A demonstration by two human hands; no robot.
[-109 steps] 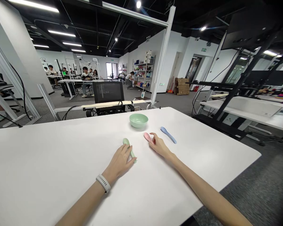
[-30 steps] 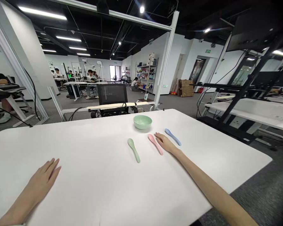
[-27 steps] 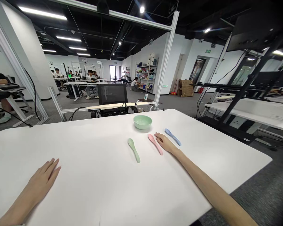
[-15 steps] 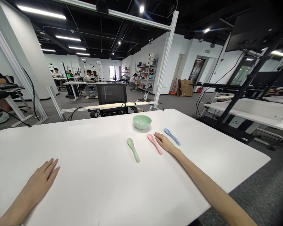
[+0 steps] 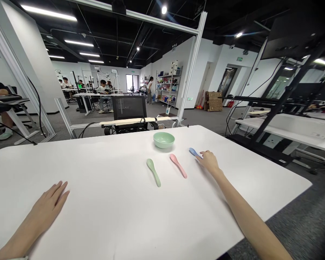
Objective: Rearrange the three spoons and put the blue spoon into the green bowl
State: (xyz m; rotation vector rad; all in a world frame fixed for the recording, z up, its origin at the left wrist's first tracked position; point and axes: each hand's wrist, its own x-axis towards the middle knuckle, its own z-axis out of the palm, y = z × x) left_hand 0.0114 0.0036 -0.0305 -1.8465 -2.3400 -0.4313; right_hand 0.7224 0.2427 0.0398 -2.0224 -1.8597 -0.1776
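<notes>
The white table [image 5: 111, 169] fills the lower part of the view, and behind it is a long office room with an aluminium frame [image 5: 197, 61] and a black office chair [image 5: 129, 107] at 12 o'clock beyond the table edge, a metal shelf [image 5: 168, 85] with many things at 1 o'clock, and a wicker crate [image 5: 213, 101] more to the right of it. One person [image 5: 104, 94] sits far away at 11 o'clock, and another person [image 5: 150, 90] stands beside the shelf. On the table, a pale green bowl [image 5: 164, 140] stands near the far edge, and three plastic spoons lie in a row below it. The left hand [image 5: 50, 204] lies flat on the table at 8 o'clock, open with the fingers a little apart, and it has nothing in it. The right hand [image 5: 209, 161] is at 2 o'clock from the pink spoon [image 5: 178, 166], its fingers covering the handle of the blue spoon [image 5: 193, 152], but I cannot tell if it really grips this spoon. The green spoon [image 5: 153, 172] lies at 9 o'clock from the pink one, and nothing touches these two
</notes>
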